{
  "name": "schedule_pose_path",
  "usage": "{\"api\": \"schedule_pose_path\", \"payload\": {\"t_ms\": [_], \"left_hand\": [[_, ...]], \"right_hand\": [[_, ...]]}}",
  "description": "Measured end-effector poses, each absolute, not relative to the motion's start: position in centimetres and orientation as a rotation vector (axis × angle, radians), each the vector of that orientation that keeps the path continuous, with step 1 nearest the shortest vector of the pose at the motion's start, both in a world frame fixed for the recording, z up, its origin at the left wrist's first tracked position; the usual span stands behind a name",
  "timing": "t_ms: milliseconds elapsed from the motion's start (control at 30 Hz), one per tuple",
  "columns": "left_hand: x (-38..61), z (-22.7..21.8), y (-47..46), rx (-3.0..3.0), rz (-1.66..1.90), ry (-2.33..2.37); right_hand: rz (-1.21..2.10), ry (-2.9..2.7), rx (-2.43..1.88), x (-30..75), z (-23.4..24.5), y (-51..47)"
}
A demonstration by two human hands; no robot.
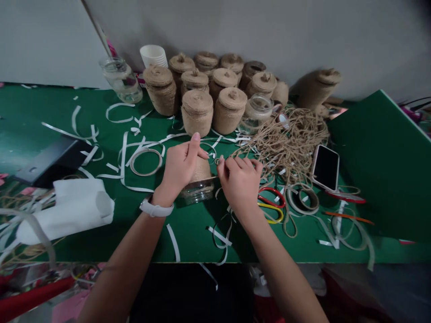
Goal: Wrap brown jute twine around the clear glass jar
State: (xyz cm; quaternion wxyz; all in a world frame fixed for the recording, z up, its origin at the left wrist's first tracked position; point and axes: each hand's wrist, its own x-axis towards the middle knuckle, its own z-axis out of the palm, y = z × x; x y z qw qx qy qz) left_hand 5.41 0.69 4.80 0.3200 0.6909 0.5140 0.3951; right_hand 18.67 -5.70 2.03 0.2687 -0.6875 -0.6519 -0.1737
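Observation:
A glass jar (198, 192) lies over the green table with its mouth toward me and twine wound around its upper part. My left hand (182, 165) grips the wound part from the left, thumb up; some of its fingers are hidden by the jar. To the right of the jar, my right hand (239, 179) is closed in a pinch on a strand of jute twine (214, 177) that runs tight to the winding's edge. A tangled heap of twine (292, 141) spreads beyond the right hand.
Several twine-covered lidded jars (197, 112) stand at the back, with bare glass jars (121, 80) and white cups (154, 56). To the right are scissors (274, 213), tape rolls (303, 198) and a phone (325, 167). White strips (124, 152) litter the table; a white roll (72, 208) lies left.

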Motion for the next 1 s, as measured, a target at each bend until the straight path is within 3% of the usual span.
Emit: {"api": "schedule_pose_path", "payload": {"t_ms": [233,400,600,1000], "left_hand": [[4.7,3.6,0.4,1.734,1.234,1.148],[4.8,5.6,-0.3,2.445,0.812,1.324],[6.3,6.5,-0.3,2.175,0.67,1.438],[5.6,2.2,0.9,1.373,1.293,1.131]], "right_hand": [[-0.493,-1.767,-1.789,17.6,1.4,-5.7],[-0.443,-1.844,-1.777,16.7,2.3,-6.0],[-0.346,-1.881,-1.769,16.6,2.6,-5.9],[-0.391,-1.744,-1.821,18.1,2.1,-5.4]]}}
